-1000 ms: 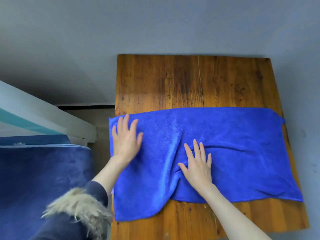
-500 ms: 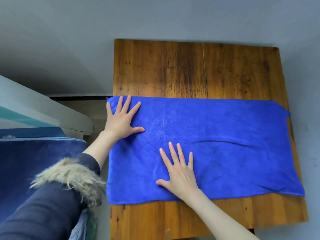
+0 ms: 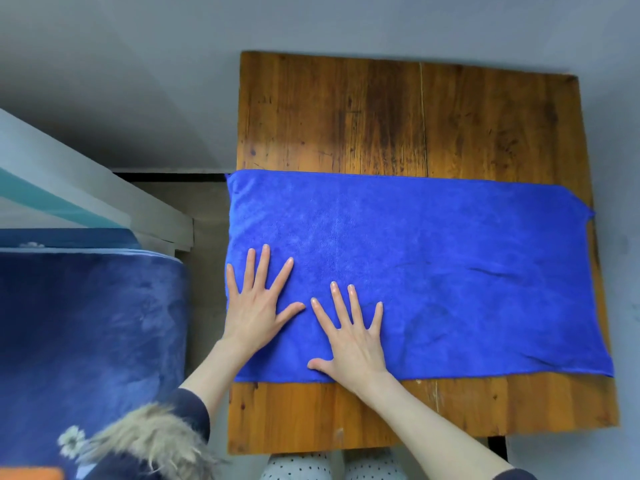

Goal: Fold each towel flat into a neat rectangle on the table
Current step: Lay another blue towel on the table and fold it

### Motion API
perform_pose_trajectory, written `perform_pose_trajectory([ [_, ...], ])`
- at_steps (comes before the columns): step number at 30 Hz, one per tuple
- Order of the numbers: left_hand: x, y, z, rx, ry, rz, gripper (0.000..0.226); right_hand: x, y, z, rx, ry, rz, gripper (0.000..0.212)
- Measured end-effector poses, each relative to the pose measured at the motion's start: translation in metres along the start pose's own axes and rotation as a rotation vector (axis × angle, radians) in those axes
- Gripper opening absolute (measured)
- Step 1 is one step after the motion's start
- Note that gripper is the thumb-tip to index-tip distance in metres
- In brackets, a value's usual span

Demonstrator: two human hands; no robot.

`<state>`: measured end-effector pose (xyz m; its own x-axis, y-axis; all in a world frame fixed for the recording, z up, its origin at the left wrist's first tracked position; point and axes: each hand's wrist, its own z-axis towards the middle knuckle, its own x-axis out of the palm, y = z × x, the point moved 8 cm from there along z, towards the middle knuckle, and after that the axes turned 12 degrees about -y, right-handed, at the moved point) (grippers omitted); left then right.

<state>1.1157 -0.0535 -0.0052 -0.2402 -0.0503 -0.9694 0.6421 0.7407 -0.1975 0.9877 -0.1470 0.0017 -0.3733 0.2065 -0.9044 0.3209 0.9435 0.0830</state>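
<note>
My left hand (image 3: 254,313) has slid down beside my right hand (image 3: 349,336); both press flat, fingers spread, gripping nothing. The blue towel (image 3: 433,271) now lies smoother on the table (image 3: 346,109), so I judge it ready for the next fold.

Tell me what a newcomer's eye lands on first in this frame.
The bright blue towel stands out first: it lies spread across the wooden table from the left edge to the right, with a few creases on its right side. Next come the two bare hands pressed flat, fingers splayed, on its near left part: the left hand by the towel's left edge, the right hand just beside it.
</note>
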Motion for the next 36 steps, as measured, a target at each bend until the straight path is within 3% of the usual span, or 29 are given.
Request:
perform_pose_trajectory([
  [4,-0.002,0.001,0.001,-0.004,0.026,0.043,0.078,0.004,0.003,-0.008,-0.019,0.021,0.024,0.105],
  [10,-0.006,-0.022,-0.029,-0.031,0.009,-0.033,0.067,0.005,-0.012,-0.031,-0.017,0.015,0.107,0.076],
  [17,0.018,-0.069,-0.058,-0.115,0.149,0.006,0.068,-0.005,-0.117,-0.064,0.226,-0.052,0.167,0.067],
  [25,0.025,-0.207,-0.024,0.093,0.165,0.098,0.07,0.011,-0.232,-0.129,0.367,-0.022,0.291,0.059],
  [29,0.037,-0.289,-0.015,0.199,0.192,0.079,0.07,0.006,-0.299,-0.159,0.504,-0.178,0.375,0.05],
  [32,0.049,-0.34,-0.013,0.275,0.213,0.102,0.069,-0.013,-0.356,-0.183,0.632,-0.457,0.381,0.034],
  [34,0.057,-0.367,-0.013,0.315,0.232,0.1,0.069,-0.022,-0.392,-0.202,0.766,-0.639,0.387,0.023],
  [36,0.066,-0.386,-0.015,0.334,0.262,0.109,0.07,-0.016,-0.423,-0.22,0.971,-0.66,0.505,0.021],
])
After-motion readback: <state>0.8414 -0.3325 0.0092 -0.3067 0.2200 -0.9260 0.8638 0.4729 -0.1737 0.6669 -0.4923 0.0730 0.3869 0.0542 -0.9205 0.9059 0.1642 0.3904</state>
